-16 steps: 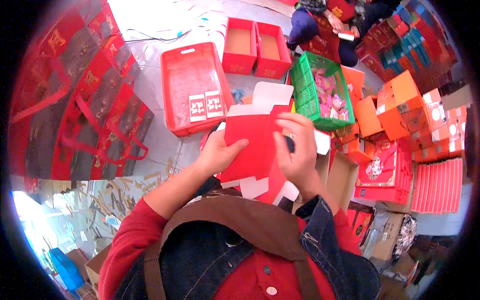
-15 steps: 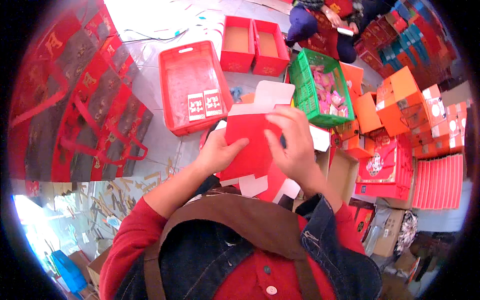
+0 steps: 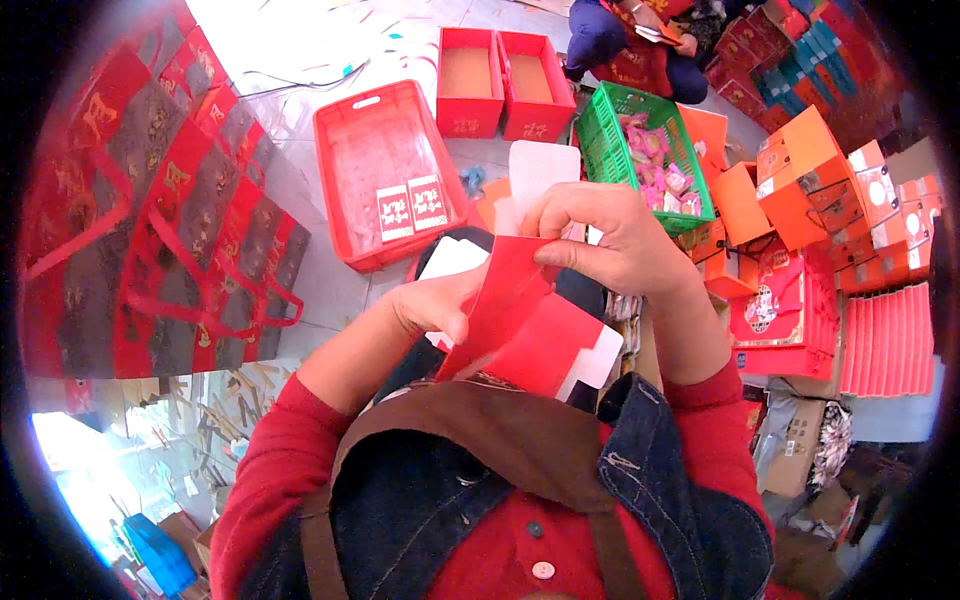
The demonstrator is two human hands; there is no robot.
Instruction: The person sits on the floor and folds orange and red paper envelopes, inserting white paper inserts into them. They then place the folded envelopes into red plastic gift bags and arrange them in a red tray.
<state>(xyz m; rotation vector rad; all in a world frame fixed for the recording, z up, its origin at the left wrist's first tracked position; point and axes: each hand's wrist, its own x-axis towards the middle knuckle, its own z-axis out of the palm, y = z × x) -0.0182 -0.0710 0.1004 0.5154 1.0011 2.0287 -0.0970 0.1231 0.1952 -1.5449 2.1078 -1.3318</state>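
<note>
The red cardboard box blank point(image 3: 520, 320) has come up closer to the chest now, tilted more steeply than half a second back. The right hand point(image 3: 615, 240) has shifted to pinch its top edge, fingers clamped on the card. The left hand point(image 3: 435, 305) grips the lower left side, thumb pressed on. Beyond, the red plastic crate point(image 3: 385, 175) and green basket point(image 3: 640, 155) sit unmoved on the floor.
</note>
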